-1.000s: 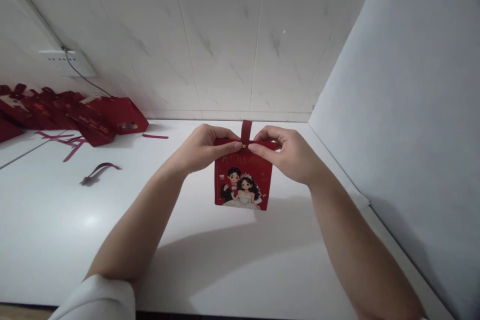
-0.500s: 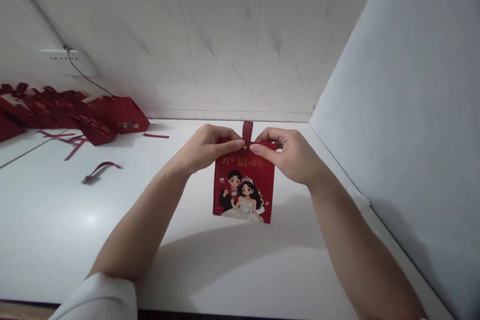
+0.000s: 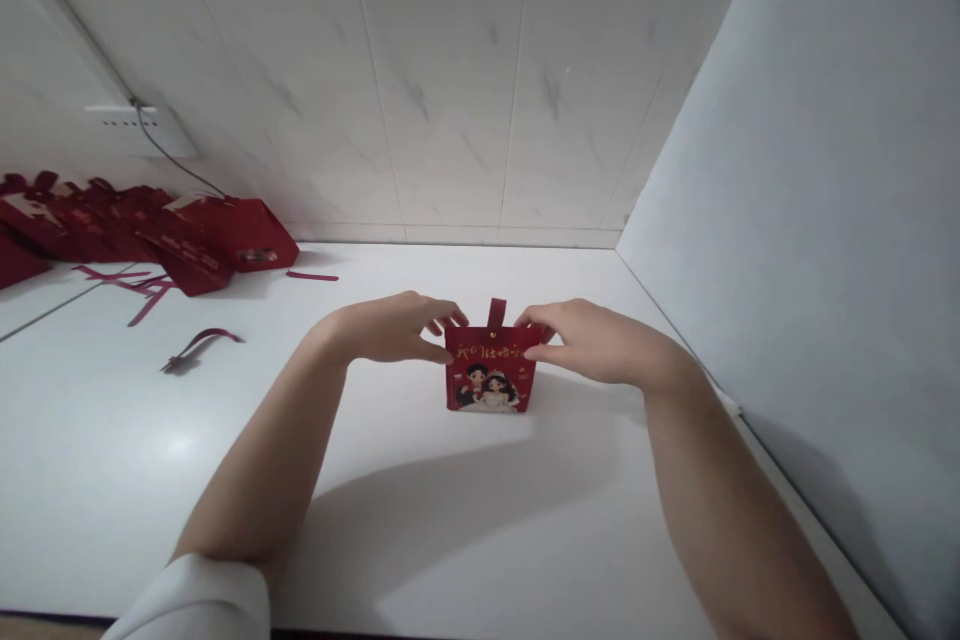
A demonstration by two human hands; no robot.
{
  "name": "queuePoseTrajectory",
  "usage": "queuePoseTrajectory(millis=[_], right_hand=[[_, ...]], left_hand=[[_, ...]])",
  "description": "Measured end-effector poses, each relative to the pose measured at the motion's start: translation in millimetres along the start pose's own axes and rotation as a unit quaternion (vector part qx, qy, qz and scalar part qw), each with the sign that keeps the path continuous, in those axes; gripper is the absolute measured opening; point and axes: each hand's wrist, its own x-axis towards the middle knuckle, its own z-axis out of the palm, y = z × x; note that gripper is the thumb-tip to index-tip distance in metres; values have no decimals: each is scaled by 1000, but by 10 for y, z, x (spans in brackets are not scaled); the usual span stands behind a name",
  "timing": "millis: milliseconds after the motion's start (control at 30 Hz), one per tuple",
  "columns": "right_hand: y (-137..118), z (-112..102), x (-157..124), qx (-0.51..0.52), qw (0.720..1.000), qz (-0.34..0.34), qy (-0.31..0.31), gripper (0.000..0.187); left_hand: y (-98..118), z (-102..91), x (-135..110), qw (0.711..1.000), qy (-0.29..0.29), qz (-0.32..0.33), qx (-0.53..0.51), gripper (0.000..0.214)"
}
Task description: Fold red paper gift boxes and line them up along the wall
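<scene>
A small red gift bag (image 3: 487, 378) with a cartoon bride and groom on its front stands upright on the white table (image 3: 420, 500). A red tab with a small gold snap sticks up from its top edge. My left hand (image 3: 390, 328) pinches the bag's top left corner. At the top right corner my right hand (image 3: 581, 340) grips it with thumb and fingers. Both hands rest low, close to the table surface.
A pile of several flat red bags (image 3: 150, 225) lies at the far left against the tiled wall. Loose dark red ribbons (image 3: 196, 342) lie near it. A white socket strip with a cable (image 3: 142, 120) hangs on the wall. A plain white wall (image 3: 810, 220) bounds the table's right side.
Both hands have lowered the bag from mid-air and away from me; it now stands on the table. The pinch at the snap has shifted out to the top corners.
</scene>
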Motion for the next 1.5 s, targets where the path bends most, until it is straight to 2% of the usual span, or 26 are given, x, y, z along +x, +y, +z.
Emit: queuePoseTrajectory(millis=[133,200,267,333,367,433,467,500,533,633,667,733,800,900,1000,1133,1400,1500], right_hand=[[120,9,81,8,1000,21,-22,25],[236,67,195,47,998,22,-18,37],[384,213,358,122,992,19,24,54],[534,453,544,211,971,33,111,60],[595,597,632,255,953,60,152,64],[673,886,771,323,908,126,236,64],[686,1011,813,328,899,136,254,58],[685,1112,835,333,895,132,266,54],[673,1186,838,338,893,105,277,51],[615,1263,772,331,903,-51,269,46],[602,1262,739,324,905,-91,260,49],[593,1257,672,315,909,-114,249,62],[603,1273,618,314,911,-88,250,66],[620,1323,569,313,914,-27,258,56],[619,1351,554,323,915,12,243,46],[610,1343,573,358,900,22,246,45],[633,1338,586,376,893,32,245,46],[645,1338,577,364,897,33,247,47]], left_hand=[[-113,41,149,999,-42,-3,-32,39],[-227,108,281,995,-60,-2,-85,40],[-358,243,434,982,-47,0,-185,46],[-486,457,590,949,24,2,-314,56],[-543,585,665,927,96,-18,-361,61],[-635,845,798,880,235,-62,-408,62],[-670,960,851,860,295,-65,-412,59],[-696,1056,893,847,330,-62,-413,57],[-715,1129,923,839,358,-65,-404,56],[-738,1224,940,831,400,-95,-375,57],[-738,1229,926,829,399,-107,-377,60],[-728,1230,882,818,367,-114,-427,70],[-706,1244,834,802,307,-90,-505,82],[-658,1288,787,790,246,-4,-562,83],[-613,1322,782,808,248,68,-530,66],[-599,1341,826,836,263,48,-479,46],[-640,1370,889,843,258,24,-472,52],[-637,1355,879,823,235,57,-514,61]])
